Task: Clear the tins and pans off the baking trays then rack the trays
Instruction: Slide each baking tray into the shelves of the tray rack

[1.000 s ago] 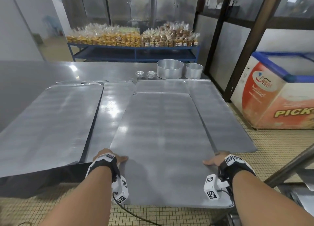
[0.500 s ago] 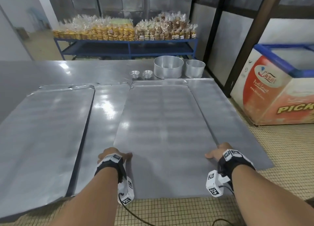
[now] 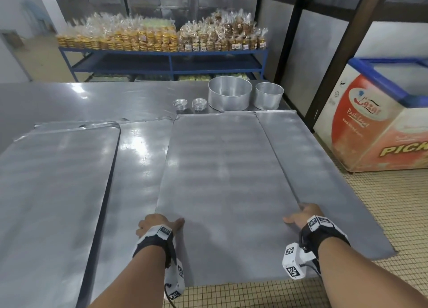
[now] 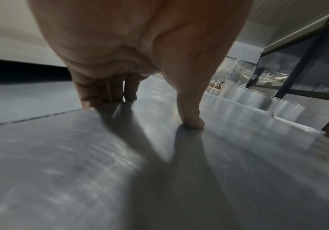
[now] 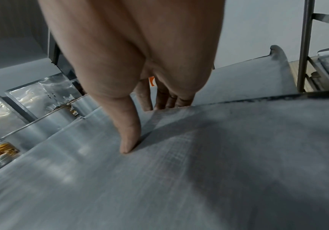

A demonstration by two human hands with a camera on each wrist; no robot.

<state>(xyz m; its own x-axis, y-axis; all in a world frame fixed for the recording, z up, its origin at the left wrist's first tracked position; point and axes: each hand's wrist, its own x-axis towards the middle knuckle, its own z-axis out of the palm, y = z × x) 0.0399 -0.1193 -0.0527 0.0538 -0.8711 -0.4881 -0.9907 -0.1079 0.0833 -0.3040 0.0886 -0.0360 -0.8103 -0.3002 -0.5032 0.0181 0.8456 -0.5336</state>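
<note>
A flat metal baking tray (image 3: 222,187) lies in the middle, on top of other trays. My left hand (image 3: 159,224) grips its left edge, thumb on top (image 4: 191,121), fingers (image 4: 104,96) curled under the edge. My right hand (image 3: 301,217) grips its right edge the same way, thumb on top (image 5: 128,140), fingers (image 5: 167,101) over the side. A second tray (image 3: 324,191) sticks out underneath on the right; another tray (image 3: 46,191) lies at the left. Two round pans (image 3: 229,95) (image 3: 269,95) and two stacks of small tins (image 3: 180,104) (image 3: 199,103) stand on the table beyond the trays.
A steel table (image 3: 69,103) carries everything. A blue shelf unit (image 3: 166,59) with bagged baked goods stands behind it. A chest freezer (image 3: 379,122) is at the right, on tiled floor (image 3: 393,215). A metal rack post (image 5: 305,46) shows in the right wrist view.
The held tray has slid toward me off the tray beneath, its near end now past the table edge over the floor. Both hands keep their grip.
</note>
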